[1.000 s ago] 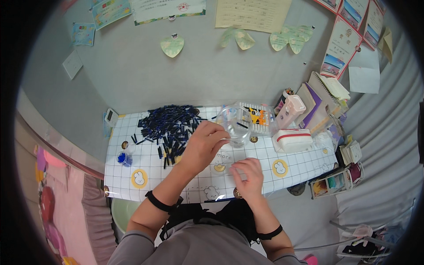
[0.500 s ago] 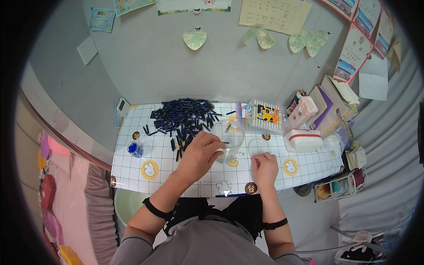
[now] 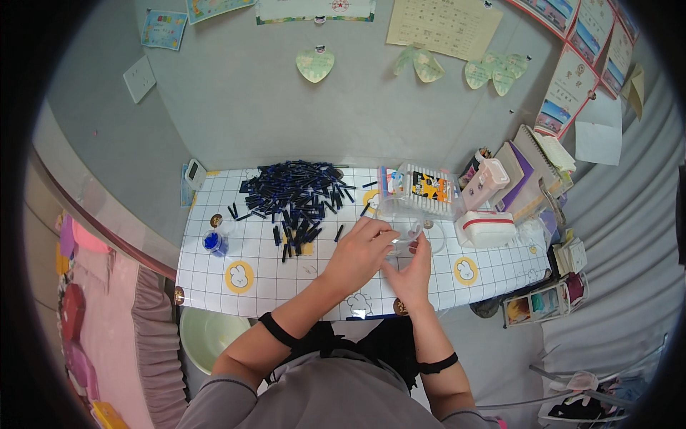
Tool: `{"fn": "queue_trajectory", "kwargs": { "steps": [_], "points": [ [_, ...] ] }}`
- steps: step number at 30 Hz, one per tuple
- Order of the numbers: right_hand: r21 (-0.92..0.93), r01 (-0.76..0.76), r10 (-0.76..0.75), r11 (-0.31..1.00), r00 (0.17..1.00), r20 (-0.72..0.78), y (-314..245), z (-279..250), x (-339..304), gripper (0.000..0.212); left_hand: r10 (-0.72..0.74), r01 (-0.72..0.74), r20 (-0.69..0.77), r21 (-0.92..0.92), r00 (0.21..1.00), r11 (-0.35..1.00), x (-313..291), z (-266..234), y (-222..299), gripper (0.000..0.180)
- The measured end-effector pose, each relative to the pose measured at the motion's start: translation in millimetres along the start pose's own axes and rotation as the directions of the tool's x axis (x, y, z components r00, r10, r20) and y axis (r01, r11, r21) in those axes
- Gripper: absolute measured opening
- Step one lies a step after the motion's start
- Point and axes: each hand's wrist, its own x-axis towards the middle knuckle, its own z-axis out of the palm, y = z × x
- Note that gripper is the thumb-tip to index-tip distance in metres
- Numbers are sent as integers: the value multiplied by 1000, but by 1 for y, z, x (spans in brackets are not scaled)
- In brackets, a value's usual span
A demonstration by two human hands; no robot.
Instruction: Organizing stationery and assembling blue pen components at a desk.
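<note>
A clear plastic container (image 3: pixel 394 209) is in front of me, its outline hard to make out against the table. My left hand (image 3: pixel 361 250) has its fingers bent and closed at the container's near left side. On the other side, my right hand (image 3: pixel 411 275) grips it, thumb and fingers pointing up. What lies between the fingertips is partly hidden. Further left and back is a big heap of small dark blue-black tubes (image 3: pixel 296 187), like ink cartridges. One loose tube (image 3: pixel 339 233) lies just left of my left hand.
A small clear jar with blue pieces (image 3: pixel 215 243) stands at the left. Behind the container is a clear box of white sticks (image 3: pixel 429 187). A white and red pouch (image 3: pixel 487 227), a pink case (image 3: pixel 487 182) and books (image 3: pixel 525 168) line the right side. The wall (image 3: pixel 250 107) rises behind.
My left hand has moved right, away from the heap, and meets my right hand at the container. The container has shifted right. My right hand has risen from the table and taken hold of it.
</note>
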Motion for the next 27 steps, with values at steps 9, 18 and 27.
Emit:
{"fn": "queue_trajectory", "kwargs": {
  "steps": [9,18,27],
  "points": [
    [-33,-60,51,998,976,-210,-2,9,-18,79,-190,193,127,-12,973,981,-23,-42,-9,51],
    [-62,231,-201,971,927,316,-69,93,1,73,-531,372,145,563,835,738,-91,-79,-76,111],
    [-524,6,121,852,971,206,-35,175,65,95,-567,351,206,607,797,713,-114,-67,-106,115]
  ]
}}
